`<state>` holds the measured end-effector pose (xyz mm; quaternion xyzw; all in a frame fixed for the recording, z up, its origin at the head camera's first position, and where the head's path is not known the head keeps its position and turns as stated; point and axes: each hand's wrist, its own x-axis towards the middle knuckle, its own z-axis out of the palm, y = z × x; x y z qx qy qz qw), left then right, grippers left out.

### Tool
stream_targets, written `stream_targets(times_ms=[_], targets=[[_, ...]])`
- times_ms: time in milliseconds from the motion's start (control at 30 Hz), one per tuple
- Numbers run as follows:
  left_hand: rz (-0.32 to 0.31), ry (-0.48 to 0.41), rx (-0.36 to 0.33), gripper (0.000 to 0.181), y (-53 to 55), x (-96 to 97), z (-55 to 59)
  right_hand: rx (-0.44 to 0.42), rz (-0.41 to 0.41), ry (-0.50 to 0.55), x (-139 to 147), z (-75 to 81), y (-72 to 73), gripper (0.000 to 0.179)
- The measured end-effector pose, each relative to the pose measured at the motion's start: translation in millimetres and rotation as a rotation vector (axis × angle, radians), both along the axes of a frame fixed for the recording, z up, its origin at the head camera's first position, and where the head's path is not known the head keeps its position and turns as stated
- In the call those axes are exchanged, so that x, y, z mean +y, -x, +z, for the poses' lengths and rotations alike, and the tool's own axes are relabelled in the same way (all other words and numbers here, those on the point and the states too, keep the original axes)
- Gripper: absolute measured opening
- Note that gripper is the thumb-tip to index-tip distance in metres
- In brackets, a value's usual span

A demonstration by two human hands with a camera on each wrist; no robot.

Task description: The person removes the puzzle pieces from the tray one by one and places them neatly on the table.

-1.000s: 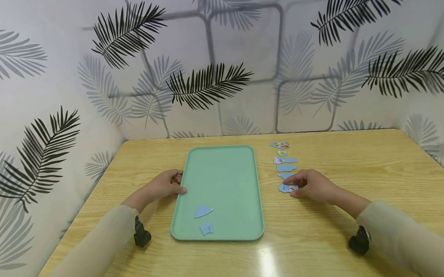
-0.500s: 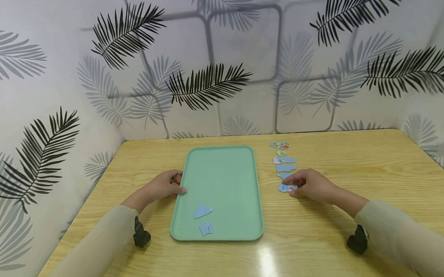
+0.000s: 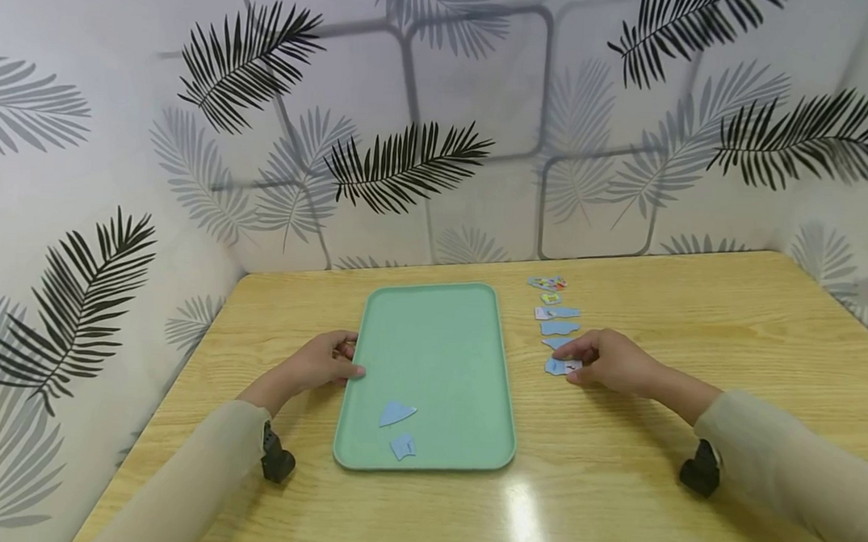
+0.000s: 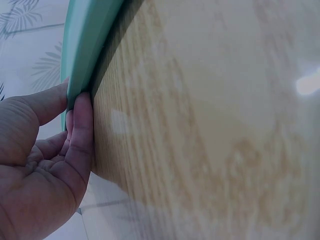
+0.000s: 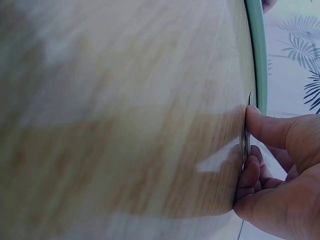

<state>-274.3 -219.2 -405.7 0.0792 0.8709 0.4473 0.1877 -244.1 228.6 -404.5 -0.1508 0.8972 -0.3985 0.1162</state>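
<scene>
A flat green tray (image 3: 438, 344) lies on the table, with two light-blue jigsaw pieces, one triangular (image 3: 396, 413) and one smaller (image 3: 403, 446), near its front left. My left hand (image 3: 319, 358) grips the tray's left edge; in the left wrist view the thumb is on the rim (image 4: 92, 45) and the fingers curl below it. To the tray's right, my right hand (image 3: 614, 362) pinches a blue-and-white jigsaw piece (image 3: 557, 366) between thumb and fingers, close at the tabletop. Edge-on, that piece is a thin dark strip in the right wrist view, partly behind the fingers (image 5: 250, 175).
Beyond the right hand, several more jigsaw pieces run in a column toward the wall: a partly covered blue one (image 3: 556, 343), a plain blue one (image 3: 559, 328), a longer one (image 3: 557, 314), a small yellow-green one (image 3: 551, 298) and a multicoloured one (image 3: 547, 283). A leaf-patterned wall (image 3: 473, 200) closes off the back.
</scene>
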Motion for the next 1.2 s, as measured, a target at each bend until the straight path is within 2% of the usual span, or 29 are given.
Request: stream_targets(times_ms=[467,767,900,1200], targets=[[-0.01,0.002,0.005,0.064,-0.8,1.2,1.4,-0.008,0.006,0.016,2.3,-1.3,1.9,0.033],[0.014,0.005,-0.018,0.063,0.1,1.4,1.5,-0.015,-0.016,0.0,4.9,-0.7,3.6,0.034],[0.018,0.005,-0.019,0.063,0.1,0.9,0.9,-0.016,-0.025,0.003,4.3,3.3,4.4,0.036],[0.003,-0.003,-0.009,0.063,1.0,-0.2,-1.5,-0.018,-0.014,0.083,-13.9,17.2,-0.3,0.038]])
